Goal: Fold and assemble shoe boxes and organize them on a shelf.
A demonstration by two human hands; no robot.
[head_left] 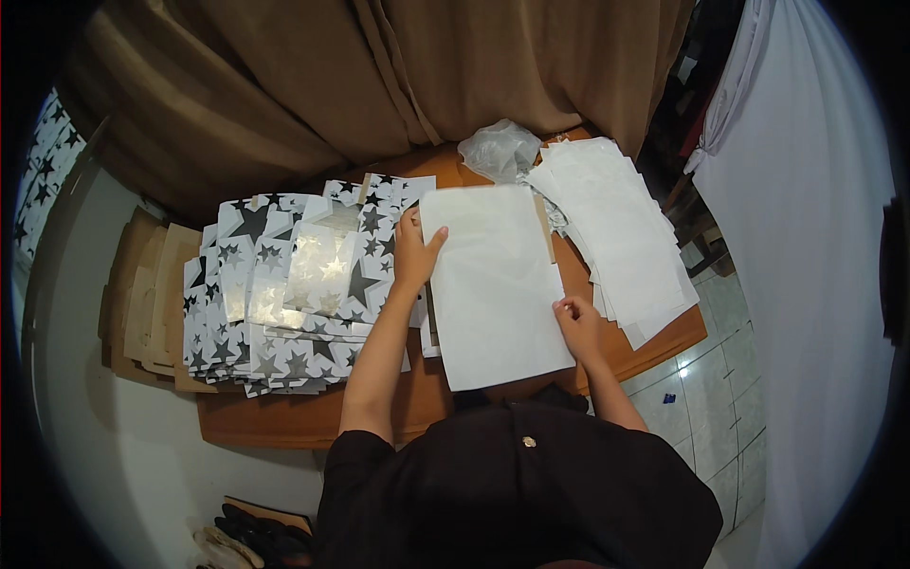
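Observation:
A large white paper sheet [498, 284] lies in front of me near the table's middle, over something brown that peeks out at its edges. My left hand [417, 251] grips its upper left edge, thumb on top and fingers curled at the side. At the lower right edge, my right hand [577, 324] has its fingers closed in a pinch on the paper. Left of the sheet sit overlapping piles of star-patterned sheets [365, 284], white with black and grey stars, some shiny. A fanned stack of white sheets [621, 228] lies to the right.
Brown cardboard pieces [152, 294] lean at the far left by the wall. A crumpled clear plastic bag [500, 152] sits at the back of the wooden table [265, 422]. Brown curtains [284, 85] hang behind it, and a white cloth [806, 237] hangs at right above a tiled floor [706, 379].

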